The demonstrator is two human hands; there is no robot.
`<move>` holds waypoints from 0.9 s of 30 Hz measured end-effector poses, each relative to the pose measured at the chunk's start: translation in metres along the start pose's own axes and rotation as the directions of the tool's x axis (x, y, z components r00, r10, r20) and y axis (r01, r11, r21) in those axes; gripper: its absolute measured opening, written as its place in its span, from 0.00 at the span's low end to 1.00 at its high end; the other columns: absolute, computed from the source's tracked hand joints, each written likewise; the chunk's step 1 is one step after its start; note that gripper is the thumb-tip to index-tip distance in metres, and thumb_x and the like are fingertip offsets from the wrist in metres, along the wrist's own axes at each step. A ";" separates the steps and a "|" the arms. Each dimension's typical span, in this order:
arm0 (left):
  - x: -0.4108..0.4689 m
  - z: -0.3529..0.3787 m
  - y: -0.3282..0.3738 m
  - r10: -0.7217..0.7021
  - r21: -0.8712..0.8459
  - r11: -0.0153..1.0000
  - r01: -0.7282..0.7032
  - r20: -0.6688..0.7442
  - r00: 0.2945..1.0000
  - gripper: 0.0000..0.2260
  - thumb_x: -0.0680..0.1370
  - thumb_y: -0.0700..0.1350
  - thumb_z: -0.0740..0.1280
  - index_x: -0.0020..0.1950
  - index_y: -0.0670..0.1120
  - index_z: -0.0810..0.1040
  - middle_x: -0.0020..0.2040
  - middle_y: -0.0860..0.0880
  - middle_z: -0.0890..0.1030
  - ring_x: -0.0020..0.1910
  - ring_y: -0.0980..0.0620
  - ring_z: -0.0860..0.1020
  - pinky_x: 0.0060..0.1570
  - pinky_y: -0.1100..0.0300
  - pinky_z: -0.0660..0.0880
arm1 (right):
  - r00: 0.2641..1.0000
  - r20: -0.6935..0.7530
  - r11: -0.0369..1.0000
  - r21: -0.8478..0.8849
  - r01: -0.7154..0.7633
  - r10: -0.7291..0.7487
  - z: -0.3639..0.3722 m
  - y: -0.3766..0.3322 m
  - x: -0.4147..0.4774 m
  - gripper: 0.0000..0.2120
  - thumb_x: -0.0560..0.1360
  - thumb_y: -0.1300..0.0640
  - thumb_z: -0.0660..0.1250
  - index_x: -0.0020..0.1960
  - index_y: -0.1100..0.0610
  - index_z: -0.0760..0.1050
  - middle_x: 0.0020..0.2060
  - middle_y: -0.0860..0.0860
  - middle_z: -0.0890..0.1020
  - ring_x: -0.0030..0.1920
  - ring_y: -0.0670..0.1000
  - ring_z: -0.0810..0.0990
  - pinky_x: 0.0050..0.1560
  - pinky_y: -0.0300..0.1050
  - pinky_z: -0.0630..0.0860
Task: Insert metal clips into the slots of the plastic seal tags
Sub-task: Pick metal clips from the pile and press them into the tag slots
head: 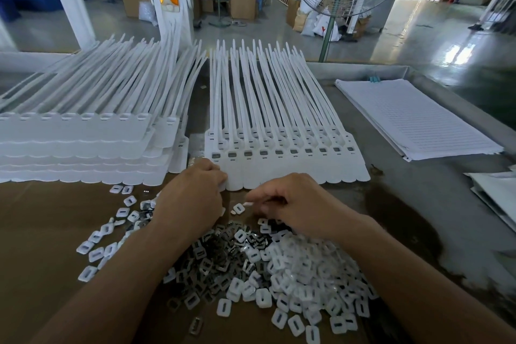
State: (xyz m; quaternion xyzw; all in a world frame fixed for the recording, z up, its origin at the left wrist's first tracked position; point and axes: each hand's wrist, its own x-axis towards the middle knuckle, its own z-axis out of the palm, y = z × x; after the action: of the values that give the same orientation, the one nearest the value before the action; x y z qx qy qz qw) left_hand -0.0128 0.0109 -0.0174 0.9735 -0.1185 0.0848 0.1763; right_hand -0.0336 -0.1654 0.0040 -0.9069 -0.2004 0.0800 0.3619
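A joined row of white plastic seal tags point(290, 167) lies flat in front of me, with dark metal showing in most of the slots point(263, 152) and the long tails pointing away. My left hand point(192, 198) rests at the row's near left corner, fingers curled over the tag edge. Just right of it, my right hand point(293, 204) pinches a small white piece at its fingertips, over a heap of dark metal clips point(215, 260) and white plastic caps point(307, 282).
Stacks of more white tag rows point(83, 148) fill the left of the table. A lined paper pad point(413, 117) lies at the right, more sheets point(497, 193) at the far right edge. Loose caps point(97, 246) are scattered on brown cardboard point(36, 232). A fan stands beyond the table.
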 end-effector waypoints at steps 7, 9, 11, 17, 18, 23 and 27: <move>0.001 0.000 0.000 -0.009 -0.001 1.000 0.009 -0.010 1.000 0.15 0.75 0.37 0.57 0.57 0.46 0.79 0.60 0.51 0.74 0.53 0.51 0.76 0.47 0.63 0.68 | 0.999 0.046 0.999 -0.026 -0.019 0.021 -0.008 0.000 -0.002 0.04 0.70 0.57 0.72 0.45 0.53 0.83 0.35 0.39 0.80 0.38 0.36 0.78 0.41 0.26 0.72; 0.001 -0.001 0.000 -0.009 -0.004 1.000 0.009 -0.014 1.000 0.15 0.75 0.37 0.57 0.57 0.46 0.79 0.60 0.51 0.74 0.53 0.51 0.76 0.47 0.63 0.68 | 0.996 0.085 0.998 -0.064 -0.016 0.021 -0.007 -0.002 -0.002 0.05 0.69 0.53 0.73 0.44 0.51 0.83 0.34 0.39 0.79 0.38 0.35 0.77 0.41 0.25 0.72; 0.000 -0.001 -0.001 -0.009 -0.003 1.000 0.009 -0.011 1.000 0.15 0.75 0.37 0.58 0.57 0.46 0.79 0.60 0.51 0.74 0.53 0.51 0.75 0.47 0.64 0.67 | 0.994 0.108 0.989 -0.145 0.010 0.006 -0.004 -0.004 -0.002 0.05 0.70 0.52 0.72 0.46 0.50 0.83 0.33 0.38 0.76 0.38 0.33 0.75 0.41 0.24 0.71; -0.002 -0.001 0.001 -0.013 -0.007 1.000 0.013 -0.014 1.000 0.15 0.75 0.37 0.59 0.58 0.47 0.78 0.61 0.52 0.74 0.55 0.52 0.75 0.50 0.64 0.68 | 0.997 0.040 0.964 -0.257 0.072 -0.064 0.000 -0.004 -0.002 0.07 0.73 0.55 0.67 0.47 0.51 0.83 0.41 0.43 0.82 0.37 0.37 0.74 0.41 0.28 0.70; -0.002 -0.001 0.001 -0.011 -0.004 1.000 0.011 -0.012 1.000 0.15 0.75 0.37 0.59 0.58 0.47 0.79 0.60 0.51 0.74 0.54 0.52 0.76 0.51 0.63 0.69 | 0.997 0.028 0.971 -0.227 0.070 -0.065 0.000 -0.002 -0.002 0.06 0.74 0.56 0.67 0.46 0.52 0.83 0.40 0.42 0.82 0.36 0.36 0.74 0.41 0.27 0.70; 0.000 -0.001 0.000 -0.025 0.024 0.999 0.025 -0.003 1.000 0.14 0.74 0.37 0.59 0.54 0.45 0.80 0.58 0.50 0.77 0.53 0.51 0.77 0.53 0.58 0.73 | 0.995 -0.103 1.000 0.004 0.012 -0.012 -0.005 0.000 0.002 0.03 0.73 0.58 0.69 0.41 0.52 0.81 0.33 0.39 0.78 0.38 0.36 0.77 0.42 0.26 0.72; -0.001 0.000 -0.001 -0.028 0.065 0.998 0.027 0.013 1.000 0.14 0.74 0.38 0.59 0.53 0.46 0.81 0.57 0.50 0.79 0.53 0.51 0.77 0.55 0.56 0.74 | 0.988 -0.154 1.000 -0.001 -0.012 0.012 -0.015 -0.009 0.024 0.08 0.74 0.59 0.67 0.38 0.48 0.75 0.34 0.41 0.79 0.37 0.38 0.78 0.39 0.27 0.73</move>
State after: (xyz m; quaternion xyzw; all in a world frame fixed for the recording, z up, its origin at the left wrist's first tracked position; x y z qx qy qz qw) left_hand -0.0131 0.0120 -0.0183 0.9808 -0.1034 0.0795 0.1449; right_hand -0.0098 -0.1587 0.0213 -0.9119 -0.1665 0.0118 0.3748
